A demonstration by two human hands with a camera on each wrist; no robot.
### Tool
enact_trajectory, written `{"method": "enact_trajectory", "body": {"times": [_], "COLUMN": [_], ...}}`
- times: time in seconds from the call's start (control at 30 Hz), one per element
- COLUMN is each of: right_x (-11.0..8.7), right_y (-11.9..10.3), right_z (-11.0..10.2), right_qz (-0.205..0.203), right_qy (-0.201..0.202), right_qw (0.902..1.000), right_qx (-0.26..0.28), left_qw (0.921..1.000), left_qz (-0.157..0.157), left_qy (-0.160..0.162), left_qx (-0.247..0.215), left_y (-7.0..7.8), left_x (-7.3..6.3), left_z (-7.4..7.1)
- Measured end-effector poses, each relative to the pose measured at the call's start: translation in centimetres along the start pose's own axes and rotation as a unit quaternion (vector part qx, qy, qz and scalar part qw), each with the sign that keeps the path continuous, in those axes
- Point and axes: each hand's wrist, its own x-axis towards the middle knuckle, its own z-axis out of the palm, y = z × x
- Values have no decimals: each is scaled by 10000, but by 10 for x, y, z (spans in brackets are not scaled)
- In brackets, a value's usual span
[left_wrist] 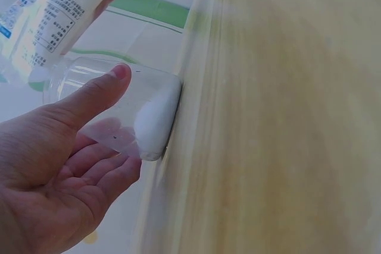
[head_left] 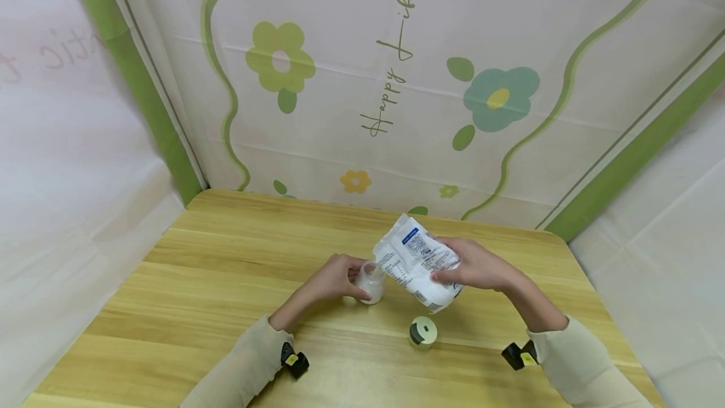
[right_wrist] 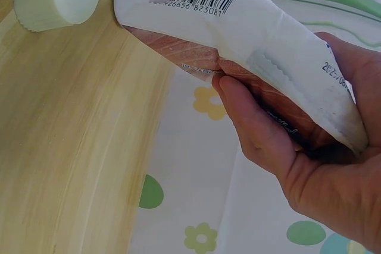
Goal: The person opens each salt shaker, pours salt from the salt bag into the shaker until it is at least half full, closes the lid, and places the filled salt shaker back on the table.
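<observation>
My left hand holds a small clear jar upright on the table, thumb on one side and fingers on the other. White powder or grains lie in the bottom of the jar in the left wrist view. With my right hand I grip a white printed packet, tilted so its open corner is over the jar's mouth. The right wrist view shows the packet's barcode side and brownish-red printed panel. Nearer to me stands a pale green round lid-like piece with a dark patch on top.
The wooden table has rounded far corners. Behind it hangs a white fabric wall with flowers and lettering, and more fabric encloses both sides. A black wrist camera sits on my left sleeve, another on my right.
</observation>
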Motion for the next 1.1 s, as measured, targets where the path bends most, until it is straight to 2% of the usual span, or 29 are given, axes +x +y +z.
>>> {"method": "enact_trajectory", "body": {"times": [1.1], "right_x": [2], "right_y": [1], "right_z": [0], "right_qz": [-3], "right_qy": [-29], "right_qw": [10000], "right_qx": [-90], "left_qw": [10000], "left_qz": [-8], "left_qy": [3], "left_qx": [-40], "left_y": [-1], "left_x": [0], "left_z": [1]}}
